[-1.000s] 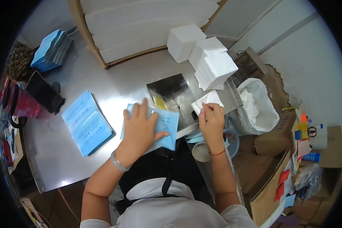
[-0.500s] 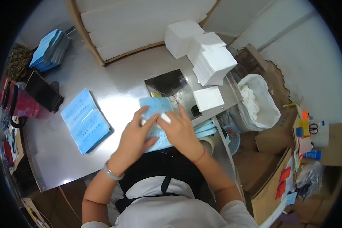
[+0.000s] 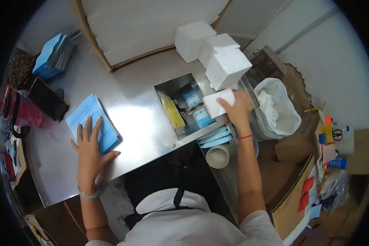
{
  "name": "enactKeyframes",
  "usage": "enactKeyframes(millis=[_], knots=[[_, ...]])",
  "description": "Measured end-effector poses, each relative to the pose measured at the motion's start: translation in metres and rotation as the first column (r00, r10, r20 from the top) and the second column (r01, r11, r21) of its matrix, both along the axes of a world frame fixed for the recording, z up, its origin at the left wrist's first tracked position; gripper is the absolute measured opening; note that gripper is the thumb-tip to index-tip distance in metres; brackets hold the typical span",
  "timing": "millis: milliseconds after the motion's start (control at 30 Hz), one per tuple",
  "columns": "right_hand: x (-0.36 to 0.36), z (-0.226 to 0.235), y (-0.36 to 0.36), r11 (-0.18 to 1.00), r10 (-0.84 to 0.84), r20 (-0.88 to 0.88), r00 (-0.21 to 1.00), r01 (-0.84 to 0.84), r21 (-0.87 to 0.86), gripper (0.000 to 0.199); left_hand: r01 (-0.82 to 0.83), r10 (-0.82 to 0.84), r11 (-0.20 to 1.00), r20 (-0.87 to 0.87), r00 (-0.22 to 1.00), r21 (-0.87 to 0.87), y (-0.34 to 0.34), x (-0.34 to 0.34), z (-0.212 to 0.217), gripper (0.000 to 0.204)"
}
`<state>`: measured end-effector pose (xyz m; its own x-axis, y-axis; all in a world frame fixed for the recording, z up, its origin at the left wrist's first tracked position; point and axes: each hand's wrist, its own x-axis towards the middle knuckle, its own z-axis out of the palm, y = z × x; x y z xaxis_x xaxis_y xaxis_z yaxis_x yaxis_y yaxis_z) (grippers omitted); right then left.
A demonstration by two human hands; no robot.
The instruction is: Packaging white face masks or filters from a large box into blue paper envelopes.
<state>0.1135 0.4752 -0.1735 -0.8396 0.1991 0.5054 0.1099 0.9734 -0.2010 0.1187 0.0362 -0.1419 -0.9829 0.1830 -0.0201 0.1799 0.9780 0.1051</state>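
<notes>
Head view: fingers (image 3: 95,128) spread flat on blue packets (image 3: 92,123).

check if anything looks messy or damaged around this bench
The wall right of the white bag looks damaged: a ragged brown patch where the surface has broken away. The white block stacks sit skewed to each other.

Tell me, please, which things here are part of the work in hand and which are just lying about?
In hand:
left hand flat on the blue packet stack
right hand on the white pad

Lying about:
white blocks
white bag
tape roll
red jug
</notes>
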Motion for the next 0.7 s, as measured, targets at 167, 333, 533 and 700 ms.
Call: enactKeyframes(millis=[167, 333, 533, 700], knots=[[-0.031, 0.093, -0.007, 0.726, 0.234, -0.153, 0.96, -0.277, -0.629, 0.04, -0.016, 0.038, 0.936, -0.056, 0.998, 0.352, -0.014, -0.005, -0.006, 0.071], [-0.096, 0.097, 0.046, 0.784, 0.247, -0.007, 0.969, -0.204, -0.587, 0.039, -0.014, 0.012, 0.96, 0.008, 1.0, 0.279, -0.014, -0.007, -0.006, 0.066], [-0.091, 0.091, 0.025, 0.736, 0.148, -0.018, 0.989, -0.122, -0.666, 0.038, -0.048, 0.036, 0.946, 0.044, 0.998, 0.321, -0.011, -0.001, 0.003, 0.06], [-0.08, 0.062, 0.006, 0.987, 0.158, -0.335, 0.929, -0.162, 0.016, 0.044, -0.025, 0.007, 0.954, 0.059, 0.998, 0.299, -0.013, -0.005, 0.007, 0.056]])
